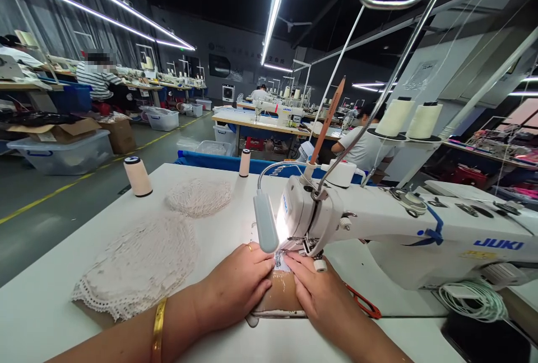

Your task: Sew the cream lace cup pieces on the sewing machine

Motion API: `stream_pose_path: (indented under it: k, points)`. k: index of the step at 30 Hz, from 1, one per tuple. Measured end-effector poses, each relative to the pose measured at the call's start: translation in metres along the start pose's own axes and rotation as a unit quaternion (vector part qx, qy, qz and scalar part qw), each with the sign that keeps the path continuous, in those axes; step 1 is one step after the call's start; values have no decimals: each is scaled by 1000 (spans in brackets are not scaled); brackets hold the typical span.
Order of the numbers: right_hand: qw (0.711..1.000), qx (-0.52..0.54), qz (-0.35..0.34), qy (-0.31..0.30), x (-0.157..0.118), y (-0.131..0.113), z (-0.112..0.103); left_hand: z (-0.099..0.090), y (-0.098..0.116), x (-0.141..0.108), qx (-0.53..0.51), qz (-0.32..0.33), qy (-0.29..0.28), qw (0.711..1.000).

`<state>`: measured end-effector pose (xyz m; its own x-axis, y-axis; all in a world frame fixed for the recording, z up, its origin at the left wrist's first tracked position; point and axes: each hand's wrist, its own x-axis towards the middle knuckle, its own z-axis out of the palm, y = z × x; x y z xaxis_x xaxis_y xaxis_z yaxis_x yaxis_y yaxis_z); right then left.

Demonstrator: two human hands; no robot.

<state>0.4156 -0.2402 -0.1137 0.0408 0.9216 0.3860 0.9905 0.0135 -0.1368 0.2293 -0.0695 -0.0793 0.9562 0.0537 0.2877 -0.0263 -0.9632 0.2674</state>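
Both hands are at the needle area of a white JUKI sewing machine (361, 212). A small piece of white cloth (282, 265) lies under the presser foot, partly hidden by fingers. My left hand (239, 276) comes from the left, its curled fingers pressing the cloth's left edge. On the other side, my right hand (317, 290) holds the cloth down with its fingertips close to the foot. Below the foot is a brown, tape-like plate (279, 293) between the two thumbs. A grey lamp (266, 223) lights the needle, which I cannot make out.
Left on the table are a large stack of white lace pieces (138, 262), a smaller lace pile (199, 198) and thread cones (138, 177). Red-handled scissors (363, 301) lie beside my right wrist. A coiled pale cable (474, 300) is at right. Other people sit at machines beyond.
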Motion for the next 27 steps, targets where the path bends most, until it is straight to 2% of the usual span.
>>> stream_pose_path:
  k: [5,7,9,12,15,18,22,27]
  points:
    - [999,16,-22,37,-3,0,0,4,-6,-4,39,-55,38,997]
    - [996,38,-57,63,-2,-3,-1,-2,-1,-5,64,-90,4,994]
    - [990,60,-99,85,0,-8,-2,-11,8,-8,78,-118,-55,988]
    - [979,86,-163,85,4,-18,-2,-28,22,-15,5,-118,-109,987]
    - [962,121,-231,79,5,-24,3,-42,20,-20,-81,-163,-75,980]
    - [953,138,-260,78,2,-26,7,-44,4,-21,-42,-208,-3,977]
    - [948,168,-271,17,-3,-27,5,-31,-13,-22,-25,-183,27,982]
    - [940,208,-264,-54,-7,-32,-10,-12,-11,-23,12,-87,42,995]
